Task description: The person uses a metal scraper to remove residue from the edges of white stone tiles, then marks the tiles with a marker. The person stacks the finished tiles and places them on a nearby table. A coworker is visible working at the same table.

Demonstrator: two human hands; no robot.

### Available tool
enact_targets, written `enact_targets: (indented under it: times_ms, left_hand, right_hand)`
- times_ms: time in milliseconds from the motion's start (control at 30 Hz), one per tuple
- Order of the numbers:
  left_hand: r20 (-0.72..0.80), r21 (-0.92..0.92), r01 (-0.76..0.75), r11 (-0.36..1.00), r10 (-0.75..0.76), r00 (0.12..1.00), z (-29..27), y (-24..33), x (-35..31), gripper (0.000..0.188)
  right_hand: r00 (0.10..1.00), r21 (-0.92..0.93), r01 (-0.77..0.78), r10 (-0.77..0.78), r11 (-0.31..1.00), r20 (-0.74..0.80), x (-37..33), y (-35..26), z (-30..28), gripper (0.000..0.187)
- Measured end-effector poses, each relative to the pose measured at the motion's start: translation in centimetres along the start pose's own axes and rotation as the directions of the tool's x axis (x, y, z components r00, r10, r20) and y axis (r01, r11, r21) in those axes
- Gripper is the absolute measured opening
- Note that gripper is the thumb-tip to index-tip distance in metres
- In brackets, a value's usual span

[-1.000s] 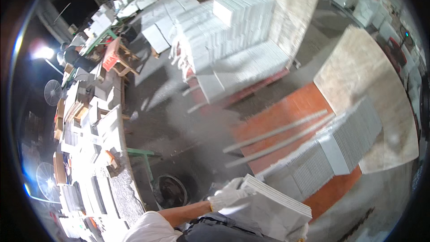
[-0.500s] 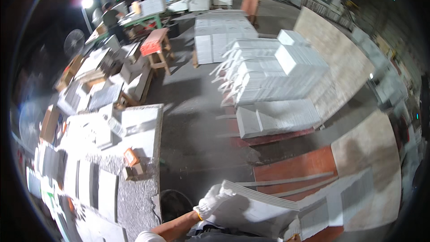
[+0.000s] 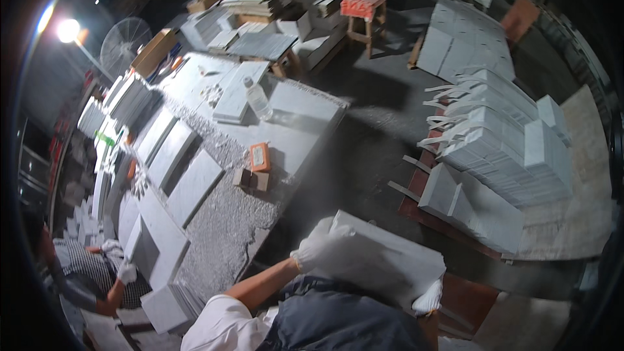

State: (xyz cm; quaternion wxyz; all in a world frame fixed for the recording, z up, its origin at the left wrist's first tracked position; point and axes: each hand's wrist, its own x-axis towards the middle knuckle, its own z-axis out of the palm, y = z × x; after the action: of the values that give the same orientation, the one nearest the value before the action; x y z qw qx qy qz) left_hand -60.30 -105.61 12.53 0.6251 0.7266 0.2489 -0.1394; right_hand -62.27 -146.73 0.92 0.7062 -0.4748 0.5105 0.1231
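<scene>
Against the person's chest in the head view, a stack of pale stone tiles (image 3: 383, 260) lies with its long axis running from upper left to lower right. Both gloved hands clasp it: the left hand (image 3: 315, 247) on the upper left end, the right hand (image 3: 428, 299) under the lower right corner. Further left stands the speckled table (image 3: 227, 221), bearing an orange box (image 3: 260, 156) and a clear bottle (image 3: 258, 99). To the right, white tile stacks (image 3: 500, 149) sit on a pallet.

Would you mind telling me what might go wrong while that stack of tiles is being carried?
1. The stack of white tiles is gripped only at its ends by the left hand and right hand; layers might slide.
2. The worktable corner lies close, so the stack could knock it.
</scene>
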Motion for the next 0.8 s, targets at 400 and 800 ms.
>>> enact_targets:
  times_ms: [400,800]
  left_hand:
    - [-0.268,-0.383,-0.085,0.920,-0.022,0.963,-0.7,9.3,5.6,0.046]
    - [-0.487,-0.672,-0.211,0.710,-0.209,0.848,-10.9,9.0,12.6,0.059]
  right_hand:
    - [0.950,-0.303,0.050,0.048,0.952,0.308,10.0,-16.0,22.1,0.052]
    - [0.761,-0.493,0.185,0.193,0.850,0.619,21.3,-17.8,49.5,0.050]
